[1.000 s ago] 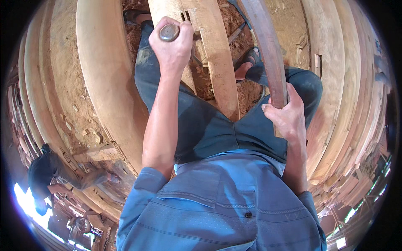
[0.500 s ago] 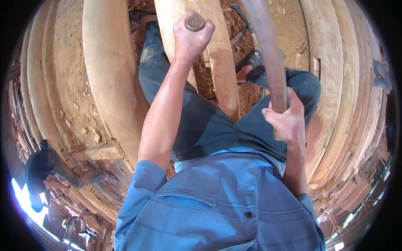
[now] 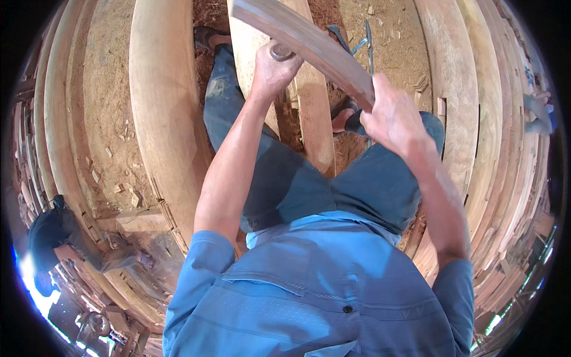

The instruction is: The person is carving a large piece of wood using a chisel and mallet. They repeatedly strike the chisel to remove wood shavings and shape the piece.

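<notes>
Head view, curved plank (image 3: 309,44) gripped between both hands (image 3: 392,113)

My left hand (image 3: 275,71) wraps the round tool (image 3: 281,52) so only its metal end shows; what kind it is, I cannot tell. The curved board (image 3: 309,44) hides part of that hand's fingers, and its far end is cut off by the picture's top edge. My right hand (image 3: 394,113) covers the board's near end.

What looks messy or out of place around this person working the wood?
Chips and sawdust litter the ground beside the big planks. The curved board is lifted at a slant, gripped by the right hand, with the left hand holding a round tool against it. Nothing looks broken.
</notes>
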A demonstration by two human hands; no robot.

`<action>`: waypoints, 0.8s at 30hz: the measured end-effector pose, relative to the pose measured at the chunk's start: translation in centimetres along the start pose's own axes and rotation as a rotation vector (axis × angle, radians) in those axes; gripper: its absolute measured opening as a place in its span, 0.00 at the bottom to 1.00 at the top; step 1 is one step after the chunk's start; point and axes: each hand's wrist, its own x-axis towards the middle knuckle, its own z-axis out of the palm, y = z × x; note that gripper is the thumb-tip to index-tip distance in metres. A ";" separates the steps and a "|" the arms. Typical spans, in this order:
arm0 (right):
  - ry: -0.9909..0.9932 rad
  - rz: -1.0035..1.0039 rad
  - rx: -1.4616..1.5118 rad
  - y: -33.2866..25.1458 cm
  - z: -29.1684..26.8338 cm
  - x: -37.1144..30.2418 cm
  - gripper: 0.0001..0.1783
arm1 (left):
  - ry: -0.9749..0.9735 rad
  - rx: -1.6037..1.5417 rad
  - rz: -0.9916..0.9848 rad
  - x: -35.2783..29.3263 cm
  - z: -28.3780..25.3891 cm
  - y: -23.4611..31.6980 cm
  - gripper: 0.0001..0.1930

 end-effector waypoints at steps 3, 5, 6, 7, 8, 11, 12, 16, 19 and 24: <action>0.102 0.000 0.200 0.2 0.9 -1.8 0.24 | -0.047 0.037 -0.033 0.0 0.1 -0.1 0.07; 0.189 0.003 0.381 -0.3 0.3 -3.1 0.22 | -0.057 0.139 -0.084 0.3 -0.5 -1.0 0.13; 0.251 0.007 0.471 -0.8 -0.7 -3.6 0.21 | -0.057 0.129 -0.096 0.4 -0.6 -0.9 0.14; 0.317 0.019 0.561 -1.1 -1.9 -4.0 0.20 | -0.064 0.115 -0.108 0.5 -0.5 -0.7 0.15; 0.433 -0.061 0.626 -1.2 -3.4 -4.0 0.15 | -0.053 0.088 -0.143 0.6 -0.5 -0.7 0.15; 0.645 -0.393 0.735 -1.9 -8.5 -2.2 0.03 | -0.041 0.058 -0.151 0.8 -0.4 -0.8 0.15; 0.704 -0.475 0.678 -1.9 -9.6 -1.5 0.02 | -0.057 0.057 -0.148 1.0 0.0 -0.6 0.14; 0.460 -0.048 0.442 -3.0 -5.9 1.0 0.10 | -0.055 0.071 -0.142 1.1 -0.1 -1.0 0.12; 0.076 -0.199 -0.058 -0.9 0.0 1.7 0.15 | -0.066 0.017 -0.119 0.7 0.0 -0.4 0.10; 0.110 0.043 0.301 -0.6 0.8 -1.5 0.28 | -0.050 0.038 -0.195 1.5 0.3 -1.1 0.10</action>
